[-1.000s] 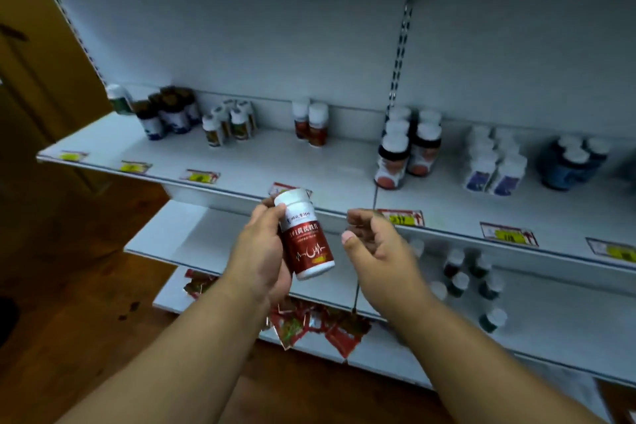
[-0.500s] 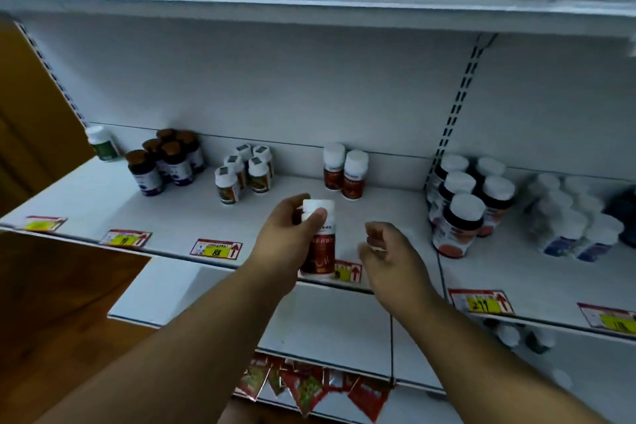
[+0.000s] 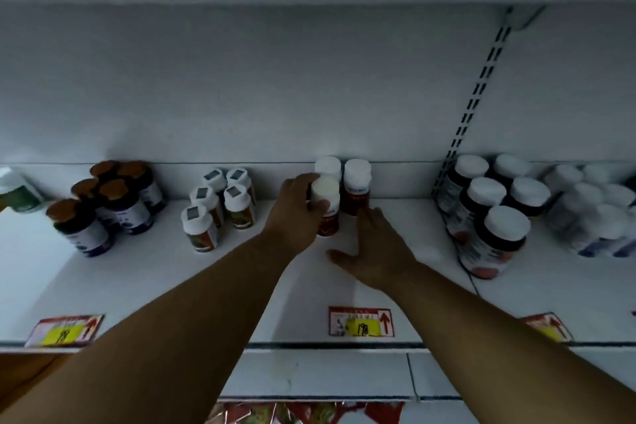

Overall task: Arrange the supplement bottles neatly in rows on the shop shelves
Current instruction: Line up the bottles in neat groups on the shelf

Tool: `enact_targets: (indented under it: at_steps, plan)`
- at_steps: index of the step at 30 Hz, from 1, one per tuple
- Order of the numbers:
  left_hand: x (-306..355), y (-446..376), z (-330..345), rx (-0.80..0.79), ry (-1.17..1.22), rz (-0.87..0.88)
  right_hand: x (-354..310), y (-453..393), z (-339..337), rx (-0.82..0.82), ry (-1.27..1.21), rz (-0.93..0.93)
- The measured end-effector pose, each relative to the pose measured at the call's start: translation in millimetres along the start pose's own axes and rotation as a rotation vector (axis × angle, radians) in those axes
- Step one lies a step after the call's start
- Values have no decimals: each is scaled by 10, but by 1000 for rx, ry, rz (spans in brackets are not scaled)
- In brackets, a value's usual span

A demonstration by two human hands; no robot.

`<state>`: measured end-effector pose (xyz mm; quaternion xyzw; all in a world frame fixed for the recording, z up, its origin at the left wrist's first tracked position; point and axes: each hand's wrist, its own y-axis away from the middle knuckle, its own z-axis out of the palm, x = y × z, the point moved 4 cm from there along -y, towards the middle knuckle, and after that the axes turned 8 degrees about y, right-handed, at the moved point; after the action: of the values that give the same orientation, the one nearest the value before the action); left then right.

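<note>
My left hand (image 3: 296,213) grips a red-labelled supplement bottle with a white cap (image 3: 327,206), upright on the white shelf (image 3: 155,279) just in front of two matching bottles (image 3: 356,188) at the back wall. My right hand (image 3: 375,251) lies beside it to the right, fingers spread and flat on the shelf, holding nothing. Its fingertips reach the base of the right rear bottle.
Left of my hands stand several small white-capped bottles (image 3: 216,203) and several brown-capped dark bottles (image 3: 110,203). To the right stand large dark white-capped jars (image 3: 488,213) and white bottles (image 3: 595,210). Price tags (image 3: 361,320) line the shelf's front edge. A lower shelf (image 3: 327,379) shows below.
My left hand carried the red bottle up from in front of the shelf and onto it, in front of the two matching bottles. My right hand opened and reached onto the shelf. The view moved closer.
</note>
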<state>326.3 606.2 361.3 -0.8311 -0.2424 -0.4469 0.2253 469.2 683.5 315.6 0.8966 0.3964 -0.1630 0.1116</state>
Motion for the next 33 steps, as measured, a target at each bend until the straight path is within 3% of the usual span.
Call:
enact_targets:
  at_steps: [8,17,24,29,33]
  plan:
    - [-85,-189,56,-118,4,147,-111,-45,275,-4,221,176]
    - [-199,-112,54,-125,12,62,-202,-42,251,-57,275,233]
    - [-197,454,10,-57,-75,15,-157,142,204,-83,265,169]
    - [50,1074,165,-69,-98,90,-71,745,91,45,140,115]
    - [275,1459,375,-132,-35,158,112,1442,-111,171,61,174]
